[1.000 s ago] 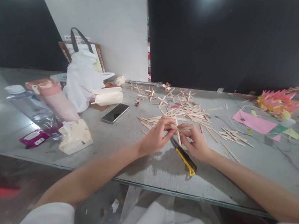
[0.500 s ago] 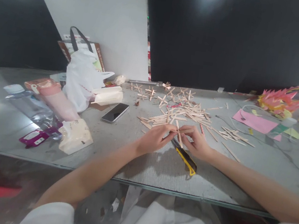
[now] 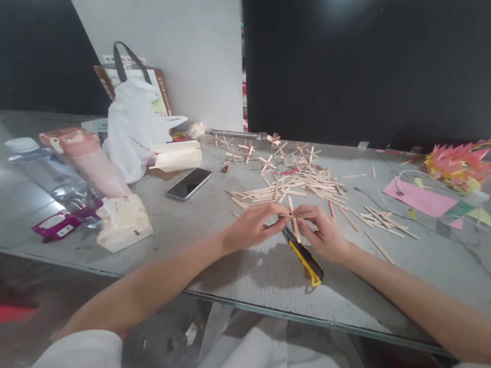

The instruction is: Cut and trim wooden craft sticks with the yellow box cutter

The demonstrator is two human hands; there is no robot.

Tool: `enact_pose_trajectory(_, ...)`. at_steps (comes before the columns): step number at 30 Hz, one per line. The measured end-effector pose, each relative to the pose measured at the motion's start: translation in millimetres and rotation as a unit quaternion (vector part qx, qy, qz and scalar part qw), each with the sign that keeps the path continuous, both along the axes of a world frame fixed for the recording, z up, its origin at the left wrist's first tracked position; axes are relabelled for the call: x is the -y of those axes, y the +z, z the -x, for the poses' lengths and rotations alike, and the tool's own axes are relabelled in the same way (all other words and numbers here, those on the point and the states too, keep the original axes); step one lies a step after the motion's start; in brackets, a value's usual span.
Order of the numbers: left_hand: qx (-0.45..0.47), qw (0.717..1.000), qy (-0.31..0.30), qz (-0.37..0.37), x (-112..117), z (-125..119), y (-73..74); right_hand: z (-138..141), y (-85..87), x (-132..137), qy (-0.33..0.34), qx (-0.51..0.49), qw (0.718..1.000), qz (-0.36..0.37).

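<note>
Between my two hands are crossed flat wooden sticks [image 3: 296, 230], held just above the table. My left hand [image 3: 254, 226] pinches them from the left with thumb and forefinger. From the other side, my right hand [image 3: 322, 234] grips them, its fingers bent around a stick that points right. Under the sticks lies a yellow and black utility knife [image 3: 307, 262], its front end partly covered by my hands. Just beyond my fingers spreads a pile of loose wooden sticks [image 3: 315, 186]. Several crossed stick pieces [image 3: 248, 152] stand behind it.
On the left are a phone [image 3: 189, 183], a white plastic bag [image 3: 130, 127], a pink bottle [image 3: 89, 161] and a clear plastic bottle [image 3: 47, 173]. Pink paper [image 3: 426, 200], a cable and a spiky paper craft [image 3: 461, 160] lie on the right. Boards [image 3: 387, 69] stand behind the table.
My right fingers have shifted slightly around the sticks, showing more of the stick that points right. Both hands stay in nearly the same place, and the view has tilted a little.
</note>
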State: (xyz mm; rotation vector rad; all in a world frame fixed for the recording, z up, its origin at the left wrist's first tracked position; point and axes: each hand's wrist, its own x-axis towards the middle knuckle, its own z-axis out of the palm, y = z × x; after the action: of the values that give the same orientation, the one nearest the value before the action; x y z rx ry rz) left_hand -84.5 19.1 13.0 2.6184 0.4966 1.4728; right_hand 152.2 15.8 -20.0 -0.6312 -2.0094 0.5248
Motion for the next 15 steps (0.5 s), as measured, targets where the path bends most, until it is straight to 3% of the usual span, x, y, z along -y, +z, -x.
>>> enact_pose_trajectory(15,0.0,1.0,0.021,0.022,2.9,1.7,1.9,-0.8,-0.8,-0.4,0.017,-0.02,0.999,0.043)
